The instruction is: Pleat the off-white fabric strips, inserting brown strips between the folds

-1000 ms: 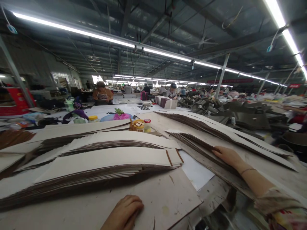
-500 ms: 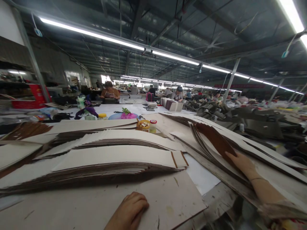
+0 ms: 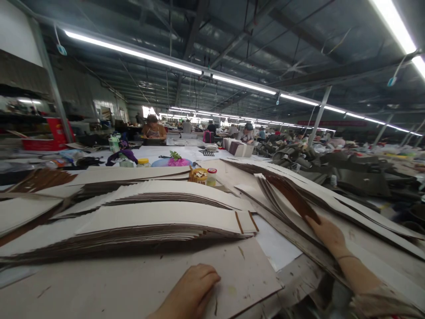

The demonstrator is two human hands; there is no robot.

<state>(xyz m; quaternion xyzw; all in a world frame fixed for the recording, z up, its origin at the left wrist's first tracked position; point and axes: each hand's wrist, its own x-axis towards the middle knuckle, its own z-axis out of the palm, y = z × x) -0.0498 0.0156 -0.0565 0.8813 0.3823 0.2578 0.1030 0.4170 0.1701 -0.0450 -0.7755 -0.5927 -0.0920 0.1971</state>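
Note:
My left hand [image 3: 198, 285] lies palm down on the pale board [image 3: 126, 288], fingers loosely bent with their tips out of sight; nothing shows in its grasp. To the right, my right hand [image 3: 327, 232] grips the lower part of a long strip with a brown face [image 3: 292, 196], which stands on edge, tilted. White-faced strips [image 3: 267, 195] lean in layers just left of it. In front of my left hand are stacked white strips [image 3: 159, 217], fanned and bowed, with brown bands at their right end.
Behind the stack are another bowed strip pile [image 3: 186, 188], an open yellow tub [image 3: 199, 175] and a red-lidded jar [image 3: 211, 177]. Long white strips [image 3: 355, 204] line the right side. Dark material [image 3: 361, 173] is heaped beyond. A person [image 3: 154, 130] sits across the table.
My right hand has shifted slightly left with the brown-faced strip, which leans lower. My left hand has slid a little right along the board.

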